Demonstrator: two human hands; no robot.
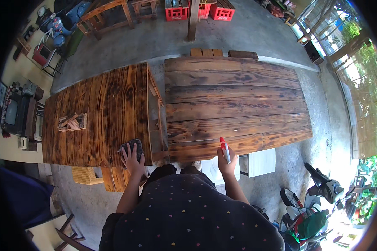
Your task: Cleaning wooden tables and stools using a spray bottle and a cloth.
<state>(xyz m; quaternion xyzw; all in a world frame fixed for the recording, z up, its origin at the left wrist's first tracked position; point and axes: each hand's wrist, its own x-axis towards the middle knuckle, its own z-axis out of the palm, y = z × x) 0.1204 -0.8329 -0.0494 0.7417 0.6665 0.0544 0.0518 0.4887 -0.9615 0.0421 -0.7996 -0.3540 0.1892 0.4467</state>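
Note:
My left hand (pixel 133 160) is pressed over a dark grey cloth (pixel 123 147) at the near right corner of the left wooden table (pixel 109 100). Its fingers reach across the bunched cloth. In my right hand (pixel 228 164) is a spray bottle (pixel 226 151) with a red and white head, held upright by the near edge of the right wooden table (pixel 234 108). My palm and fingers hide most of the bottle's body. A small pale spot lies on that tabletop a little beyond the nozzle.
A gap parts the two tables. An open wooden box (pixel 72 121) with sticks or utensils stands on the left one. White stools (pixel 262 162) and a woven stool (pixel 87 175) sit below the near edges. Red crates (pixel 176 13) stand far back; a motorcycle (pixel 322 188) is parked at the lower right.

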